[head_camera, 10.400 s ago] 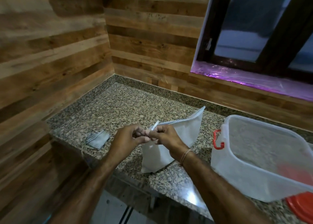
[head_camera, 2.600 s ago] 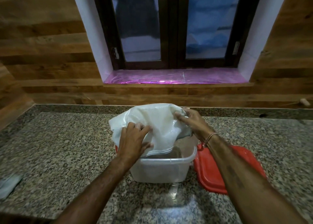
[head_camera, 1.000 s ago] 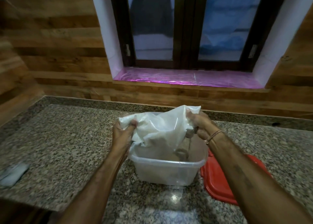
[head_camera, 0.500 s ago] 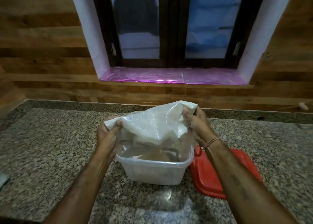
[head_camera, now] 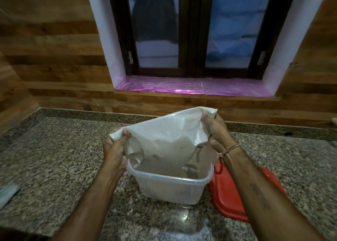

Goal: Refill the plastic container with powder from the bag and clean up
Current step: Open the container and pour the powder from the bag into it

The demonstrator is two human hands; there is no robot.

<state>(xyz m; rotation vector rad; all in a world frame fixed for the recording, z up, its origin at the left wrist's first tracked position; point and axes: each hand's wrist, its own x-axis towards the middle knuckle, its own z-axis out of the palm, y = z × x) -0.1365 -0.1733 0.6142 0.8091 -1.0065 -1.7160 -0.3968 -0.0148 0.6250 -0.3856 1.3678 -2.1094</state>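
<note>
- No legible text, label, brand or number anywhere.
- Faint greenish marks on the bag (head_camera: 164, 137), centre of frame: too blurred to read.
- Dark marks on the right forearm (head_camera: 259, 193), lower right: illegible.

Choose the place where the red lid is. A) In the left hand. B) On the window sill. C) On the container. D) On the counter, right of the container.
D: the lid lies flat on the counter, right of the open container; the left hand and right hand grip the bag above it.
</note>
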